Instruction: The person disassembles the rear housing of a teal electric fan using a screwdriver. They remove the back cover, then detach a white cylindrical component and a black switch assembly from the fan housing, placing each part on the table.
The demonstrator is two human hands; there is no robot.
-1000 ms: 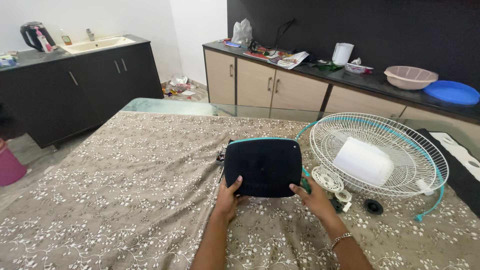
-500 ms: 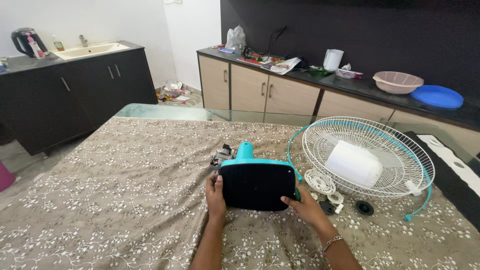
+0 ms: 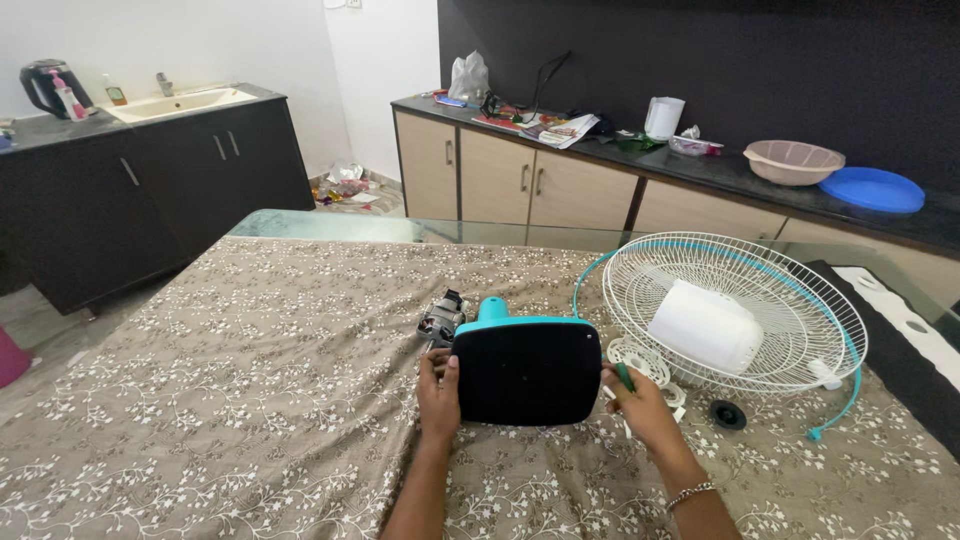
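At centre frame, my left hand (image 3: pixel 438 392) grips the left edge of the fan base (image 3: pixel 526 371), a dark matte slab with rounded corners and a teal plastic rim, tipped up on the floral cloth (image 3: pixel 230 400). My right hand (image 3: pixel 636 400) pinches a green screwdriver (image 3: pixel 624 376) beside the white wire grille (image 3: pixel 735 315).

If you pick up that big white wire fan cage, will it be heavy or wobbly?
The fan guard is probably light, being thin open wire. It may flex a little. The white motor cover resting loose inside would likely slide or tumble if it's tipped.
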